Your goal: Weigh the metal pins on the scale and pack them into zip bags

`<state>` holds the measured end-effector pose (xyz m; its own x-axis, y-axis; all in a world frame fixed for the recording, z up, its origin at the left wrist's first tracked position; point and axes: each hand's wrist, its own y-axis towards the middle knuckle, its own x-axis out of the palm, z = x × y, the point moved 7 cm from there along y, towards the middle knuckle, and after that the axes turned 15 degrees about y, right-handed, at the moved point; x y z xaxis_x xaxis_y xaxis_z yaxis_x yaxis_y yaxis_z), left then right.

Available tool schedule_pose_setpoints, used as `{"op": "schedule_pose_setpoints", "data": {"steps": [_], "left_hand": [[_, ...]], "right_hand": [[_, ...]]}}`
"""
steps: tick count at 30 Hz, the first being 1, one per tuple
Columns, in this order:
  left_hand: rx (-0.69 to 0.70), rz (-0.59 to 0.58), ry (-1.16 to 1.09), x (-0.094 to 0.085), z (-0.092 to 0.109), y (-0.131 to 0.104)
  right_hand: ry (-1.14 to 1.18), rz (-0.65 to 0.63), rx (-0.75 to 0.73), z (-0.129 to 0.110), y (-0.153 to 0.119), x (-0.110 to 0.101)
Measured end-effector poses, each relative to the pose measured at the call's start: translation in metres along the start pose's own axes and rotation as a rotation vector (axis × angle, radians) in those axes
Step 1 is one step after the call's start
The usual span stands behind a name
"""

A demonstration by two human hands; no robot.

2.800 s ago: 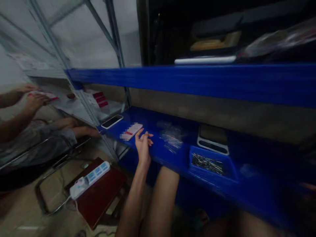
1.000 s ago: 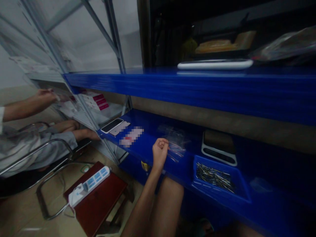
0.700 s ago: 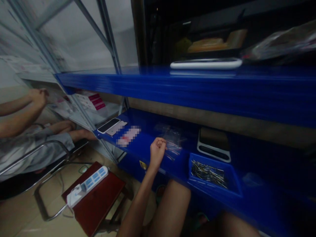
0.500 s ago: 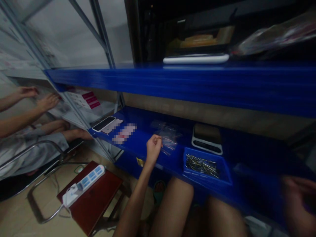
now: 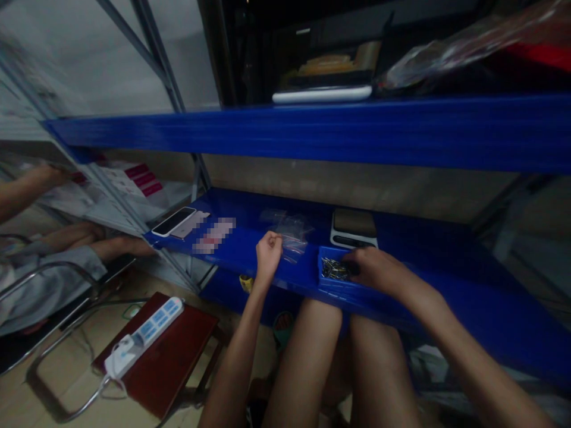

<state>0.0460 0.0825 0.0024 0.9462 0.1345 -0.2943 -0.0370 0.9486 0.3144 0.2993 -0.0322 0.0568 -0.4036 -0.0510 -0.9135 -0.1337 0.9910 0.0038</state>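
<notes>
From where I'm standing, what counts is R hand point(image 5: 377, 268) vs blue bin point(image 5: 320, 267): bin's right at the front edge of the blue shelf point(image 5: 437, 261), R hand comes in over its R end from the person's R, fingertips down at the metal pins point(image 5: 332, 269). So R hand's def. nearer; L hand point(image 5: 268, 255) is off to the L, near the front edge too, w/ a strip of bare shelf btwn it & the bin. Bin's long axis runs approx. along the front edge, tho its R end is hidden by the hand. Pins lie jumbled every which way, no common axis, just L of & under the R fingers. R fingers are bent down; there's a dark patch point(image 5: 352, 267) under them, obj. or shadow, so can't say if they've got hold of anything. L hand: fingers curled in, thumb against them, tips right by the clear plastic bags point(image 5: 292, 227); can't say if a bag edge is pinched there. Bags lie flat, loosely overlapping, toward the back edge & R from L hand. Small scale point(image 5: 354, 222), by the look of it, sits just behind the bin. Phone point(image 5: 173, 222) is well apart, near the shelf's L end.
</notes>
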Motion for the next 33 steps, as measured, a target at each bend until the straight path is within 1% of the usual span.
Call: {"op": "schedule_pose_setpoints", "data": {"steps": [3, 8, 12, 15, 22, 28, 33], "left_hand": [[0.009, -0.007, 0.017, -0.002, 0.003, 0.000], [0.033, -0.022, 0.025, -0.003, 0.001, 0.003], [0.050, -0.022, 0.036, -0.003, -0.002, 0.005], [0.062, -0.017, 0.047, -0.004, 0.000, 0.004], [0.075, -0.009, 0.064, -0.007, 0.003, 0.003], [0.076, -0.003, 0.075, -0.008, 0.001, 0.004], [0.067, -0.004, 0.078, -0.007, 0.000, 0.005]], "right_hand": [[-0.013, -0.055, 0.005, -0.007, 0.003, 0.005], [0.084, -0.076, -0.018, -0.015, 0.003, 0.002], [0.150, -0.038, -0.030, -0.011, 0.000, -0.005], [0.191, -0.015, -0.032, -0.006, -0.005, -0.008], [0.230, 0.066, -0.063, 0.001, -0.012, -0.010], [0.371, 0.161, -0.009, 0.007, -0.016, -0.013], [0.450, 0.204, 0.006, 0.009, -0.018, -0.016]]}}
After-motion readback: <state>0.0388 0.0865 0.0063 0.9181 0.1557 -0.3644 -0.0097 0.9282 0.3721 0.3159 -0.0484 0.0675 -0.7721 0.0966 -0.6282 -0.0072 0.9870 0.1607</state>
